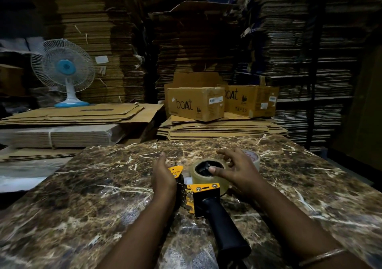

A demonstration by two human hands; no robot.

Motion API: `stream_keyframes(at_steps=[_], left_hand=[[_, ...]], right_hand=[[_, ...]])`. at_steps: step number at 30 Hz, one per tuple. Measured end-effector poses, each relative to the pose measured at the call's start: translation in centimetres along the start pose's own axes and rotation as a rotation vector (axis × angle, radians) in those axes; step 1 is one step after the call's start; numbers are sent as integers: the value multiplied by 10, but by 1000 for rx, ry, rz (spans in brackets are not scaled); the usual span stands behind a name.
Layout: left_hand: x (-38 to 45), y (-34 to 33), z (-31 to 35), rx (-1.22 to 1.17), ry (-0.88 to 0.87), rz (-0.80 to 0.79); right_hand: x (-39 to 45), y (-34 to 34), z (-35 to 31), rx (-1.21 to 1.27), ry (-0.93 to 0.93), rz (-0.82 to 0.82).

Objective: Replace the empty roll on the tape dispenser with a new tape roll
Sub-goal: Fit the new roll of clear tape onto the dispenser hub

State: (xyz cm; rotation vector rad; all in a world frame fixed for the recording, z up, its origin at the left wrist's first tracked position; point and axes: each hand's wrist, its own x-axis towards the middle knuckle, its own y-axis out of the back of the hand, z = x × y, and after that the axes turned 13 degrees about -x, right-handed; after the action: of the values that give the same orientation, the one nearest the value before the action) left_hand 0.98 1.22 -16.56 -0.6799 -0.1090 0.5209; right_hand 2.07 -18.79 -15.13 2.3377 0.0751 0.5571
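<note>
Tape dispenser (203, 198) lies on its side on the marble tabletop (82, 206), black handle pointing toward me, yellow frame toward the far side. I see a clear tape roll (208, 177) seated on the dispenser's hub, just beyond the yellow bracket with two screws. My right hand (237, 171) hovers over that roll, fingers spread and relaxed, thumb tip resting on the black hub inside the roll's core; nothing is gripped. My left hand (163, 175) sits against the left side of the dispenser's front end, beside the yellow blade guard, fingers fairly straight and together; I cannot tell from this angle whether it is actually clasping the frame or only steadying it. A thin bangle (322, 257) shows on the right wrist.

Second roll (253, 157), whitish with red print on its core, lies flat on the tabletop just behind the right hand, mostly hidden by the fingers.

Beyond the table: two cartons marked "boAt" (195, 103) on flattened cardboard, a white and blue table fan (63, 70) to the left, tall stacks of flat corrugated sheets (299, 51) behind. Light is dim
</note>
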Motion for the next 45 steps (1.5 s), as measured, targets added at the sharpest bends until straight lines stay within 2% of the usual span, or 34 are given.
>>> stream_keyframes(at_steps=[7, 10, 15, 19, 24, 26, 36, 40, 45], left_hand=[[2, -5, 8, 47, -38, -32], [5, -3, 13, 56, -12, -80], [8, 4, 22, 159, 63, -229], [15, 16, 31, 233, 60, -321], [21, 45, 47, 236, 168, -642], [25, 52, 48, 271, 162, -709], [23, 54, 44, 224, 13, -608], [20, 54, 43, 254, 29, -626], [17, 56, 50, 337, 56, -714]], right_hand=[[-2, -4, -19, -215, 160, 65], [-4, -6, -29, -219, 239, 108], [-6, -17, -41, -206, 322, 3], [-7, -20, -46, -212, 363, -62], [-13, -26, -56, -289, 370, -124], [-14, -27, -58, -294, 372, -139], [-13, -27, -57, -176, 393, -146], [-14, -31, -57, -154, 425, -154], [-12, -23, -54, -63, 373, -31]])
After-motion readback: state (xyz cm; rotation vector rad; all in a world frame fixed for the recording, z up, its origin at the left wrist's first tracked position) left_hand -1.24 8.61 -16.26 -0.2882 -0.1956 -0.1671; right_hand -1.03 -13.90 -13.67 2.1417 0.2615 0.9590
